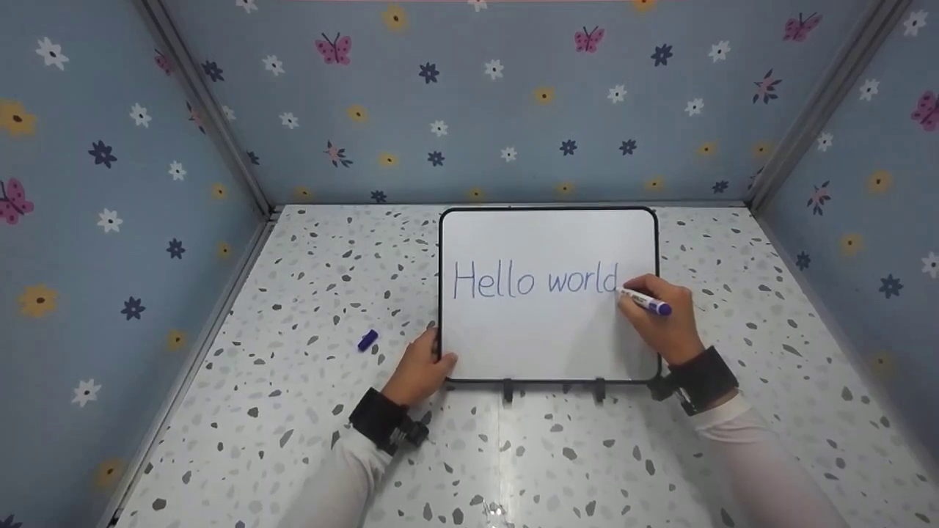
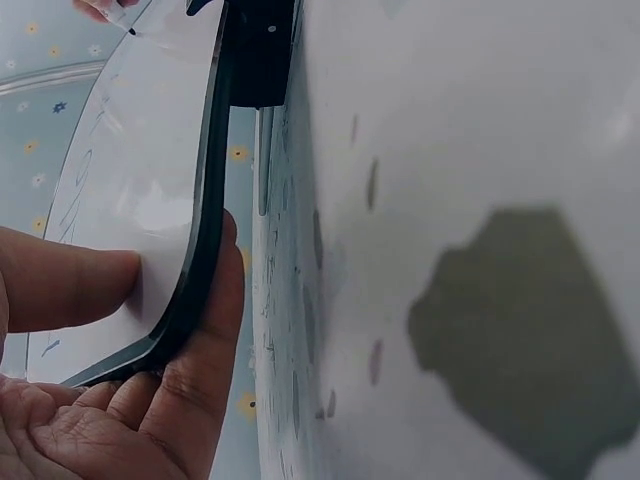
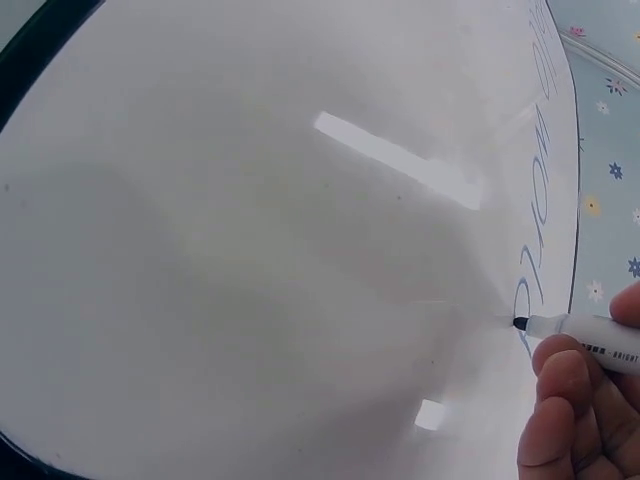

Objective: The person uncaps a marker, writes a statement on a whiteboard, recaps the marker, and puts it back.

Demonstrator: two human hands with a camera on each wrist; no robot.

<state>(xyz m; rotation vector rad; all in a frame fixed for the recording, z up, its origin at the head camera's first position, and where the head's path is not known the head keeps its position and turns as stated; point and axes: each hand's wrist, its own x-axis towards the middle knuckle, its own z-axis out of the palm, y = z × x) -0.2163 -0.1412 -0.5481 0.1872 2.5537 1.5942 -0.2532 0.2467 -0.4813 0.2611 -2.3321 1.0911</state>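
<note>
A whiteboard (image 1: pixel 543 337) with a black frame stands on the speckled table, bearing "Hello world" in blue handwriting. My left hand (image 1: pixel 419 368) grips its lower left corner; in the left wrist view the thumb (image 2: pixel 75 285) lies on the white face and the fingers (image 2: pixel 205 370) are behind the frame. In my right hand (image 1: pixel 669 323) a white marker (image 1: pixel 644 301) with a blue end is pinched. The marker's dark tip (image 3: pixel 519 323) is at the letter "d" in the right wrist view; whether it touches the board I cannot tell.
A blue marker cap (image 1: pixel 368 340) lies on the table (image 1: pixel 293 411), left of the board. Small dark feet (image 1: pixel 508 390) show under the board's lower edge. Blue flowered panels (image 1: pixel 469 95) enclose the table at the back and both sides.
</note>
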